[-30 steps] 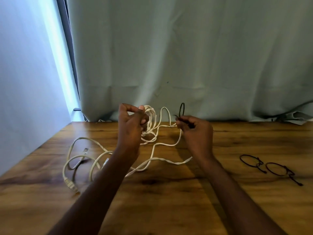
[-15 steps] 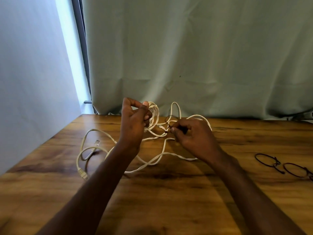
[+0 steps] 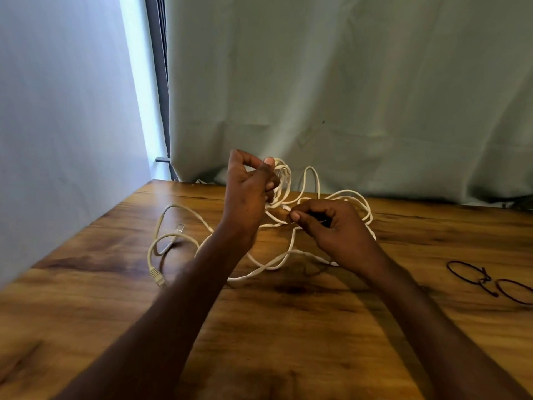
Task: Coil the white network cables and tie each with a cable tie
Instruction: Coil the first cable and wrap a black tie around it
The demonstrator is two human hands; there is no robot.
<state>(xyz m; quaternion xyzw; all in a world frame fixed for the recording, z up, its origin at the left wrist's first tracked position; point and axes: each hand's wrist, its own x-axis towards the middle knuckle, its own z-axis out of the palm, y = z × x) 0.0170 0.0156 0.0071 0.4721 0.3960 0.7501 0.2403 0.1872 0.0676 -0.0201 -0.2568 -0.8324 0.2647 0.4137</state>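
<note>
A white network cable (image 3: pixel 284 262) lies in loose loops on the wooden table (image 3: pixel 288 342). One plug (image 3: pixel 157 277) rests at the left. My left hand (image 3: pixel 249 187) is raised and grips a small bunch of coiled cable (image 3: pixel 284 174). My right hand (image 3: pixel 328 225) is just right of it and lower, fingers curled round a black cable tie (image 3: pixel 323 222) that is mostly hidden in the fist. Its thumb and forefinger pinch a white strand close to the coil. More loops (image 3: pixel 360 202) arch behind my right hand.
Two more black cable ties (image 3: pixel 473 274) (image 3: pixel 516 291), looped shut, lie on the table at the right. A pale green curtain (image 3: pixel 346 96) hangs behind the table's far edge. A white wall (image 3: pixel 57 125) borders the left side.
My right hand has come down and in toward the coil; the black tie that stuck up from it is now tucked in the fist. My left hand keeps its hold.
</note>
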